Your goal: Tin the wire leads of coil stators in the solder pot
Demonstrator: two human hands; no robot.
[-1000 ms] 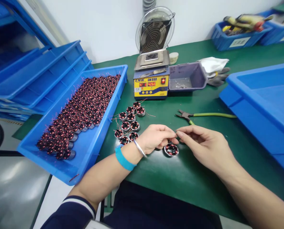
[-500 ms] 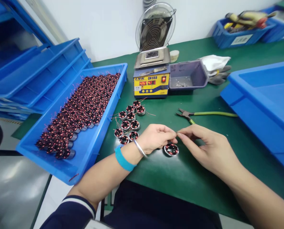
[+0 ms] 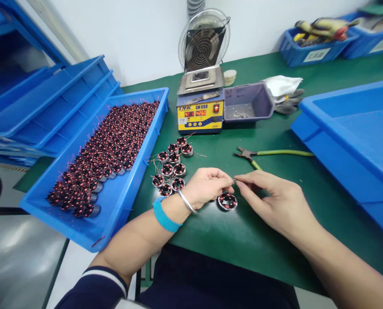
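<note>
My left hand (image 3: 206, 185) and my right hand (image 3: 272, 201) meet fingertip to fingertip just above a small round wound coil (image 3: 227, 201) that lies on the green table (image 3: 243, 240). Both hands pinch something thin between thumb and forefinger, likely the coil's wire lead, too fine to see clearly. Left of my left hand sits a cluster of several similar red-and-black coils (image 3: 172, 165). A silver bangle and a blue band ring my left wrist.
A blue tray (image 3: 123, 193) full of coils lies at the left. A yellow solder pot (image 3: 200, 112), a fan (image 3: 203, 40) and a grey bin (image 3: 247, 103) stand at the back. Green-handled cutters (image 3: 269, 153) lie near my right hand. A large blue tray (image 3: 355, 137) sits at the right.
The hands stay pinched together above the coil; the view has shifted slightly, and the solder pot's display digits have changed.
</note>
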